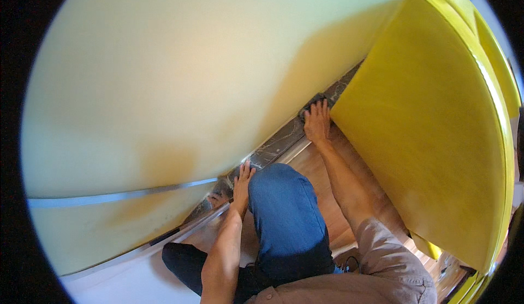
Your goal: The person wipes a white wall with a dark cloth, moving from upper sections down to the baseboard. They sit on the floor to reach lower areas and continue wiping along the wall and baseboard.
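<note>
A dark, veined, marble-look baseboard (278, 142) runs diagonally along the foot of a pale yellow-green wall (172, 66). My right hand (317, 119) presses a dark cloth or pad (313, 102) against the baseboard, beside the lower corner of a large yellow upholstered panel (425, 119). Lower left, my left hand (244, 178) rests with its fingers on the baseboard beside my bent knee in blue jeans (282, 205); no object shows in it. Part of a hand's reflection appears in the baseboard left of it.
The yellow furniture fills the right side, close to my right forearm. Wooden flooring (339, 226) lies beneath my arm. A light metallic strip (123, 193) crosses the wall at left. A white surface (118, 277) is at lower left, by my dark-covered foot (184, 255).
</note>
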Motion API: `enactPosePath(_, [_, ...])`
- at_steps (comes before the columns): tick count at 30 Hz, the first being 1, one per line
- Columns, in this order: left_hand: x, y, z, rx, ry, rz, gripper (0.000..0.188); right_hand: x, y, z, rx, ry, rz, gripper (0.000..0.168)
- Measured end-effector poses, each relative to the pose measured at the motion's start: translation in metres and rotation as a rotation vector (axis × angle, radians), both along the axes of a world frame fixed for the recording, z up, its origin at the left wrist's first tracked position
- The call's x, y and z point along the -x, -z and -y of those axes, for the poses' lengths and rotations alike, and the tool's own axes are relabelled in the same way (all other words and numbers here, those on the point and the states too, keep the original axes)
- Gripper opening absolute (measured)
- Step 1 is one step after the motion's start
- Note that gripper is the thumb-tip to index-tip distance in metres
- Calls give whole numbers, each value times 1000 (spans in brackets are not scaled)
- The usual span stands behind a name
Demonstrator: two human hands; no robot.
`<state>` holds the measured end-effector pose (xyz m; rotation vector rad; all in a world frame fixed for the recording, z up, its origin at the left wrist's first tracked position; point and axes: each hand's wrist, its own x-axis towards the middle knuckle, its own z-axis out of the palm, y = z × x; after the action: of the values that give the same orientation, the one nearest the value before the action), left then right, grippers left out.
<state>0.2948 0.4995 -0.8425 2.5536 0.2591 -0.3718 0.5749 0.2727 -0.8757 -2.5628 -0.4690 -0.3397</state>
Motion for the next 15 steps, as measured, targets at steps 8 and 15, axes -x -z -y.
enactPosePath(8, [22,34,4,-173,-34,207,43,103,8,-58,52,-152,80,38])
enactPosePath(15, [86,-12,56,116,-356,589,36,231,38,-124,19,-719,176,47])
